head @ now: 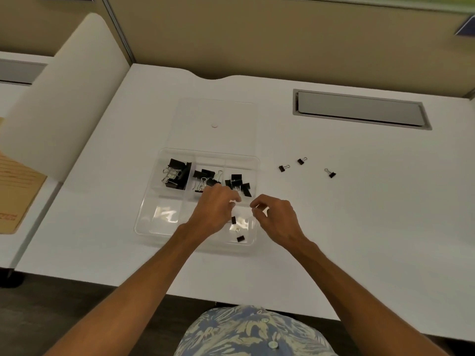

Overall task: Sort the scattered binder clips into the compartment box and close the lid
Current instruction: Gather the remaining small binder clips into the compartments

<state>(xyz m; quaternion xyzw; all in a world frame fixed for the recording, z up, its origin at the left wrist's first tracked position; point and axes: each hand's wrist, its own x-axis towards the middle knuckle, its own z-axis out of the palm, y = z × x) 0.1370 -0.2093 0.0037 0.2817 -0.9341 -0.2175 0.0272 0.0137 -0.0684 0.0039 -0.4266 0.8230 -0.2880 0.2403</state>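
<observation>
A clear compartment box [149,222] lies on the white desk with its lid [213,122] folded flat behind it. The three far compartments hold black binder clips: large ones [177,176] on the left, medium ones [205,177] in the middle, smaller ones [239,185] on the right. Two tiny clips [240,238] lie in the near right compartment. Three tiny clips [284,168] remain loose on the desk to the right. My left hand [213,214] hovers over the box's middle, fingers curled. My right hand [276,218] hovers at the box's right edge, fingers loosely apart; neither hand visibly holds a clip.
A grey cable hatch [359,109] is set into the desk at the far right. A beige partition panel [66,98] stands on the left, with a brown envelope [15,191] on the neighbouring desk. The desk's front edge runs just below my forearms.
</observation>
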